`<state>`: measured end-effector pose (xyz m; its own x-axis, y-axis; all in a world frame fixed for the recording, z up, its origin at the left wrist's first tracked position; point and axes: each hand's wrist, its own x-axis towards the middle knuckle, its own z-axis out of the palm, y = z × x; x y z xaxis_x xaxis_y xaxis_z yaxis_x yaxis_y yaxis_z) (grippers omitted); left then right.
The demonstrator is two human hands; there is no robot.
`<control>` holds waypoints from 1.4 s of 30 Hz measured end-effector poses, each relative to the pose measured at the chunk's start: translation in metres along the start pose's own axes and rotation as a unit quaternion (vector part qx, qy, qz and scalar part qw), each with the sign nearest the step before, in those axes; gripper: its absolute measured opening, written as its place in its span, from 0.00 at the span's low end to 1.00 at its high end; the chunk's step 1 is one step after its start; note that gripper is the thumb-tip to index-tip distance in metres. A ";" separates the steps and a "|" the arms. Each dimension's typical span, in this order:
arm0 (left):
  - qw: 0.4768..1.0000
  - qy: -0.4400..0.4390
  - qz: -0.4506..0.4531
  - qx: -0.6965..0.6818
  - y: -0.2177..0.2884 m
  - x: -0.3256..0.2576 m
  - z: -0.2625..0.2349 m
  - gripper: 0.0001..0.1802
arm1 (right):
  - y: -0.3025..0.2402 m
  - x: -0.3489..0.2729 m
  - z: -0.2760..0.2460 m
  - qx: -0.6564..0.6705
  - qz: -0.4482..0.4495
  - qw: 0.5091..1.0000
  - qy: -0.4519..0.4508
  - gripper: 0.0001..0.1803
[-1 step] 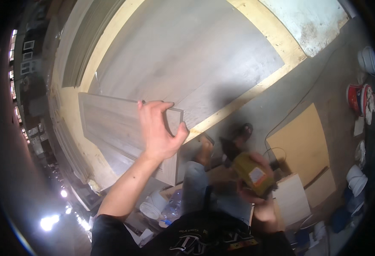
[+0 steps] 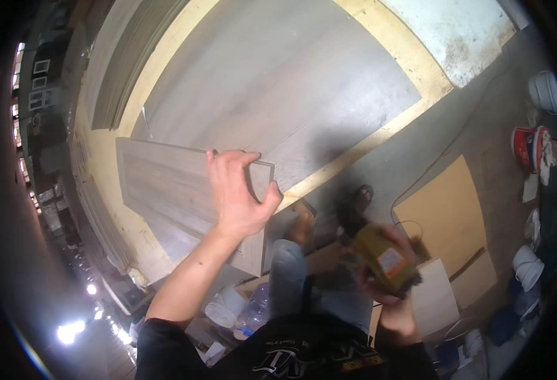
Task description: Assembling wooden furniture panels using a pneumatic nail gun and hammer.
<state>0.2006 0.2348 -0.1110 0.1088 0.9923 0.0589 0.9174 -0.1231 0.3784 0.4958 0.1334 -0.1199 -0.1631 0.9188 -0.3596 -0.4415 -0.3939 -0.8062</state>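
A grey-brown wooden cabinet door [image 2: 164, 174] with a framed edge stands tilted on the near left part of the worktable. My left hand [image 2: 234, 196] grips its upper edge near the right corner, fingers bent over the rim and thumb at the end. Off the table's near edge, to the right, my right hand [image 2: 380, 294] holds an olive-green electric sander [image 2: 383, 259] with a pale label, blurred by motion. The sander is apart from the door, and its working face is hidden. Some fingers of that hand are covered by the tool.
A large grey panel [image 2: 278, 69] lies on the pale wood-edged worktable [image 2: 361, 142]. Long grey boards [image 2: 123, 69] are stacked at the left. Cardboard [image 2: 446, 202], a white board [image 2: 434, 294], a red bucket [image 2: 525, 149], white buckets [image 2: 546, 92] and a cord [image 2: 443, 149] lie on the floor.
My right hand has shifted slightly right with the sander. My left hand stays on the door's edge, and the door has barely moved.
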 end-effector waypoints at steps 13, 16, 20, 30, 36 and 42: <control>0.998 -0.004 0.020 -0.065 -0.001 0.005 -0.011 0.36 | -0.118 0.260 0.119 -0.715 -0.283 0.639 0.015 0.36; 0.990 -0.044 0.055 -0.123 -0.035 0.009 -0.022 0.35 | -0.091 0.243 0.135 -0.712 -0.326 0.620 0.046 0.30; 0.987 -0.075 0.075 -0.122 -0.079 0.016 -0.041 0.28 | -0.018 0.144 0.158 -0.535 -0.134 0.824 0.129 0.19; 0.985 -0.056 0.150 -0.068 -0.089 0.019 -0.031 0.23 | 0.038 0.089 0.187 -0.567 -0.116 0.793 0.191 0.22; 0.982 -0.042 0.178 -0.054 -0.091 0.020 -0.029 0.23 | 0.036 0.091 0.187 -0.567 -0.118 0.795 0.182 0.23; 0.981 -0.043 0.184 -0.049 -0.092 0.019 -0.029 0.23 | 0.032 0.094 0.187 -0.580 -0.142 0.785 0.166 0.24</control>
<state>0.1070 0.2643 -0.1185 0.4611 0.8775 0.1316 0.7695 -0.4693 0.4331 0.3015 0.2121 -0.0922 0.1207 0.9920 -0.0358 0.7129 -0.1118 -0.6923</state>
